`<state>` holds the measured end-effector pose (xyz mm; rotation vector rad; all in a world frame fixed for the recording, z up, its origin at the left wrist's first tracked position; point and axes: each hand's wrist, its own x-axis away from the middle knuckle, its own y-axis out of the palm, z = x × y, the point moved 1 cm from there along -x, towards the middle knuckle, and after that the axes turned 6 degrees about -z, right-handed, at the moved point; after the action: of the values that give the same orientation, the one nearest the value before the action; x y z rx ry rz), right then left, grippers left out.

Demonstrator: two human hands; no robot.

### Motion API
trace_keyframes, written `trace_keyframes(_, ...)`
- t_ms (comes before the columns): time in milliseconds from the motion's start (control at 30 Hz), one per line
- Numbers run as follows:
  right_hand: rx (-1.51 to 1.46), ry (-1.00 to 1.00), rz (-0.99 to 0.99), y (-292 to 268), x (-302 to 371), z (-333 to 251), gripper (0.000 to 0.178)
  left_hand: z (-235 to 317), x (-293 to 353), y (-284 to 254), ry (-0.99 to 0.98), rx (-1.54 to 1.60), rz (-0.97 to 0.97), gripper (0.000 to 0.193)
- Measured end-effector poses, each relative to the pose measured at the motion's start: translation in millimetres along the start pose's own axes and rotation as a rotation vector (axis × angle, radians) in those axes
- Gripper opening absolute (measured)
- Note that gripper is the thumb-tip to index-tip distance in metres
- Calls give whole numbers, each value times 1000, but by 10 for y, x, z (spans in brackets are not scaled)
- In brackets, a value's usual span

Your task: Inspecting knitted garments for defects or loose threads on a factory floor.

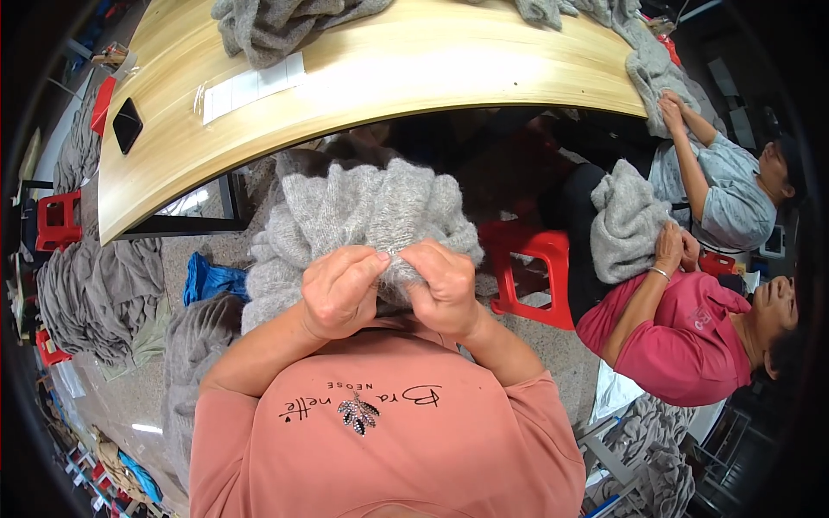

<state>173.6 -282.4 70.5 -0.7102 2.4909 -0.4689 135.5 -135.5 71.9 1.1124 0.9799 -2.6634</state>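
Observation:
A bunched grey knitted garment lies in front of my chest, below the table's near edge. My left hand is closed, thumb and forefinger pinching the knit at its near middle. Close beside it, my right hand pinches the same fabric, the two sets of fingertips almost touching. Whatever fine thread or stitch lies between the fingertips is too small to make out. The other fingers of both hands are curled under, and the garment's lower part is hidden behind them.
A wooden table curves ahead, bearing grey knitwear, a paper sheet and a black phone. A red stool stands right, near two seated people handling grey knits. Piled grey garments and a blue cloth lie left.

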Motion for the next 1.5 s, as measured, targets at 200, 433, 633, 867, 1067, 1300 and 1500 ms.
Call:
trace_keyframes(200, 143, -105, 146, 105, -106, 5, 29, 20, -43, -25, 33, -111, -3, 27)
trace_keyframes(433, 208, -171, 157, 180, -158, 82, 26, -2, 25, 34, -22, -122, 63, 22)
trace_keyframes(633, -272, 88, 458, -289, 6, -70, 23, -302, 6, 138, -269, 16, 92, 25)
trace_keyframes(867, 260, 326, -82, -550, 76, 427, 30, -377, -147, 135, -853, 826, -165, 7)
trace_keyframes(1067, -26, 94, -122, -212, -60, 311, 36, -321, -212, 93, -954, 936, -275, 7)
trace_keyframes(1300, -367, 258, -89, -128, -108, 296, 3, -322, -166, 140, -852, 719, -446, 6)
trace_keyframes(1500, -427, 316, 12, -37, 6, 302, 2, -323, -104, 268, -905, 795, -590, 2)
